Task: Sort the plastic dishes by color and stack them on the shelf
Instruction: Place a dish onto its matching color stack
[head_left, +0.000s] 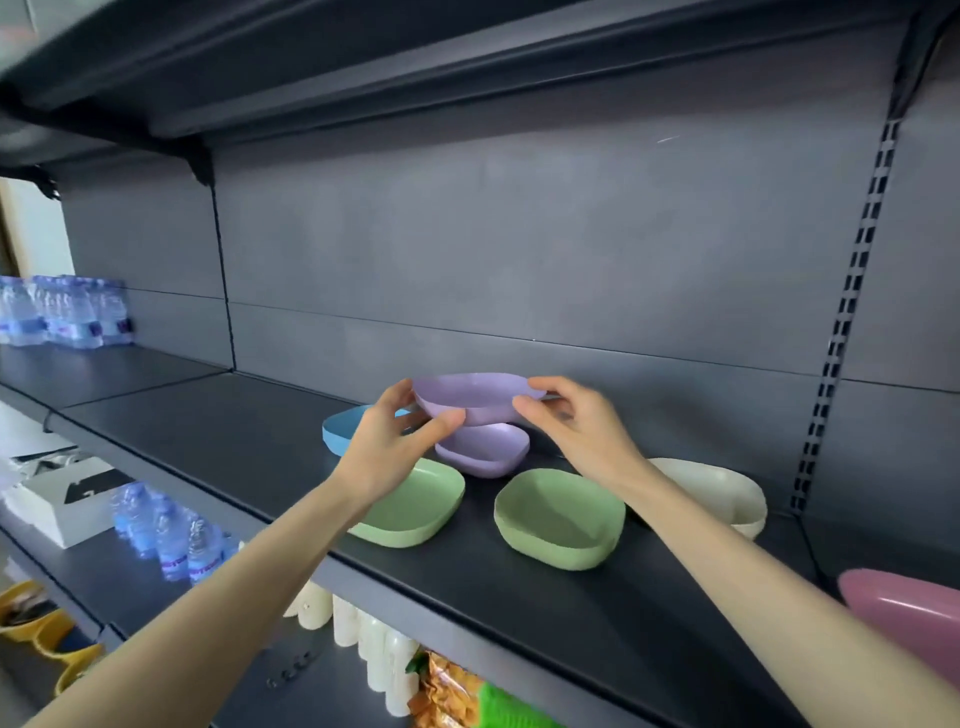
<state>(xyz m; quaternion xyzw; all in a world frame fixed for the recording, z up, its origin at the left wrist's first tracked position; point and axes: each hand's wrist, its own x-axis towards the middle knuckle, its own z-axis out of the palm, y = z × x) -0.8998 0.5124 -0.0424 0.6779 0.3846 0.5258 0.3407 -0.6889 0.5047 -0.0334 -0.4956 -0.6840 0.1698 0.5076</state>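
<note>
Hands (389, 447), purple dish (470, 396) obscure blue dish (338, 432)

Held: purple dish (475, 397), above 2nd purple dish (485, 451).

I read no text anywhere. Water bottle packs (62, 312) far left: purple label bands, lettering too blurred. Lower bottles (171, 535): same. White box (57, 506): black mark, not legible. Snack bags (447, 686): print unreadable.
</note>
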